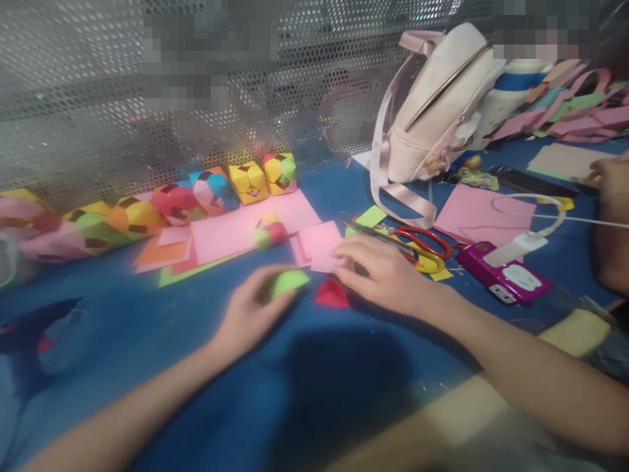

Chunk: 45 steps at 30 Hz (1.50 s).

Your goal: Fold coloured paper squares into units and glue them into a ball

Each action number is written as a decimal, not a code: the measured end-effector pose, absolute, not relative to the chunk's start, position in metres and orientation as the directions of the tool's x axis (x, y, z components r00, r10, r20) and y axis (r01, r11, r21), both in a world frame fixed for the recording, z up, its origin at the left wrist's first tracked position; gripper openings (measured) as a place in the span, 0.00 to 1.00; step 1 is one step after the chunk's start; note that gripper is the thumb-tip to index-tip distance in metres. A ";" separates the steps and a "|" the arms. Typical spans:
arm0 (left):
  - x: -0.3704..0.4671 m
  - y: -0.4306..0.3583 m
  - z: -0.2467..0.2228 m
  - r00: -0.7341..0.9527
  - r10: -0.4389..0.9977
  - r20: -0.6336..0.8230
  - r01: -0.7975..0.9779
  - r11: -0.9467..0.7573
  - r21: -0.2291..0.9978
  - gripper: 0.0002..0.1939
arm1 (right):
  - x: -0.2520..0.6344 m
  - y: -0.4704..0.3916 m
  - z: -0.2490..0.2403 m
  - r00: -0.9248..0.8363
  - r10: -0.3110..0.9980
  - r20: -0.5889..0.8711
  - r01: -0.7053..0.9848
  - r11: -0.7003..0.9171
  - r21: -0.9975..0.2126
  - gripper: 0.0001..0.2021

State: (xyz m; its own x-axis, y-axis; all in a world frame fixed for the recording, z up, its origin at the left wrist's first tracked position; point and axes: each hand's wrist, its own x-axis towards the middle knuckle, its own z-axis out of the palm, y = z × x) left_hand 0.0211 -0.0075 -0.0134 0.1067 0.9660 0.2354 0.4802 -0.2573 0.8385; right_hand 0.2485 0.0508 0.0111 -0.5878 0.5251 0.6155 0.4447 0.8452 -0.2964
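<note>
A folded green paper piece (291, 282) is between the thumb and fingers of my left hand (253, 303), low over the blue table. My right hand (378, 272) reaches over the right side of a small stack of pink paper squares (317, 244), its fingertips at the stack's edge; whether they pinch a sheet is too blurred to tell. Just below those fingers lies a folded red paper piece (332, 293). Behind my left hand sits a small green, red and yellow paper shape (269, 233) by a larger pink sheet (223, 235).
Folded paper balls (174, 202) line the perforated metal panel (196, 131). Scissors with red handles (427, 235), a purple power strip (506, 272) with a white cable and a pale backpack (437, 105) are on the right. Another person's hand (609, 174) shows at the right edge.
</note>
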 end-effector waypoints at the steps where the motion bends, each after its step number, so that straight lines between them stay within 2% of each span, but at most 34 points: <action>1: 0.020 -0.006 -0.014 0.097 0.968 0.232 0.496 -0.250 0.832 0.15 | 0.253 0.053 0.015 -0.610 0.622 0.490 0.498 0.783 -0.374 0.07; 3: 0.018 -0.003 -0.016 0.093 0.971 0.221 0.514 -0.237 0.824 0.16 | 0.258 0.056 0.019 -0.690 0.691 0.214 0.552 0.694 -0.463 0.08; 5: 0.017 -0.001 -0.018 0.100 0.972 0.212 0.523 -0.232 0.820 0.16 | 0.258 0.056 0.018 -0.755 0.655 0.039 0.546 0.660 -0.515 0.11; 7: 0.017 -0.001 -0.020 0.114 0.972 0.206 0.523 -0.235 0.819 0.17 | 0.253 0.054 0.012 -0.768 0.640 -0.009 0.537 0.638 -0.552 0.10; 10: 0.017 -0.002 -0.021 0.136 0.971 0.198 0.512 -0.240 0.825 0.17 | 0.244 0.050 0.000 -0.744 0.666 0.051 0.547 0.651 -0.527 0.07; 12: 0.017 -0.002 -0.023 0.145 0.968 0.204 0.508 -0.250 0.824 0.17 | 0.241 0.048 -0.006 -0.752 0.626 0.207 0.511 0.752 -0.416 0.08; 15: 0.015 -0.001 -0.026 0.167 0.956 0.239 0.524 -0.292 0.800 0.17 | 0.240 0.047 -0.010 -0.783 0.448 0.431 0.457 0.885 -0.091 0.11; 17: 0.015 -0.001 -0.027 0.199 0.946 0.256 0.555 -0.324 0.766 0.18 | 0.240 0.044 -0.009 -0.829 0.350 0.435 0.428 0.899 0.092 0.14; 19: 0.015 -0.002 -0.028 0.241 0.937 0.251 0.604 -0.347 0.717 0.18 | 0.240 0.039 -0.007 -0.875 0.328 0.356 0.396 0.908 0.135 0.12; 20: 0.016 -0.002 -0.027 0.264 0.934 0.240 0.628 -0.356 0.692 0.18 | 0.240 0.037 -0.004 -0.890 0.338 0.305 0.383 0.918 0.100 0.09; 22: 0.017 -0.002 -0.026 0.308 0.927 0.216 0.664 -0.372 0.648 0.19 | 0.243 0.033 0.002 -0.902 0.380 0.205 0.380 0.924 -0.042 0.04; 24: 0.018 -0.003 -0.024 0.346 0.917 0.199 0.677 -0.391 0.624 0.19 | 0.248 0.033 0.011 -0.890 0.438 0.128 0.407 0.889 -0.213 0.12; 26: 0.019 -0.004 -0.022 0.377 0.907 0.186 0.679 -0.407 0.611 0.20 | 0.253 0.038 0.018 -0.858 0.507 0.082 0.456 0.825 -0.333 0.12; 28: 0.019 -0.005 -0.019 0.396 0.903 0.168 0.687 -0.413 0.599 0.20 | 0.257 0.043 0.021 -0.829 0.557 0.050 0.497 0.774 -0.392 0.10; 35: 0.018 -0.006 -0.015 0.363 0.911 0.197 0.737 -0.410 0.537 0.18 | 0.254 0.048 0.012 -0.831 0.555 -0.033 0.505 0.727 -0.465 0.14; 45: 0.016 -0.002 -0.022 0.362 0.900 0.244 0.708 -0.436 0.555 0.12 | 0.251 0.043 0.006 -0.856 0.517 0.001 0.483 0.801 -0.353 0.09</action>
State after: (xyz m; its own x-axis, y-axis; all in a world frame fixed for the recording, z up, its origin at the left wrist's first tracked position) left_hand 0.0161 -0.0020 -0.0221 0.3620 0.8996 0.2441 0.7083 -0.4357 0.5554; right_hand 0.2507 0.0425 0.0057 -0.8561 0.5168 0.0014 0.4831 0.8012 -0.3532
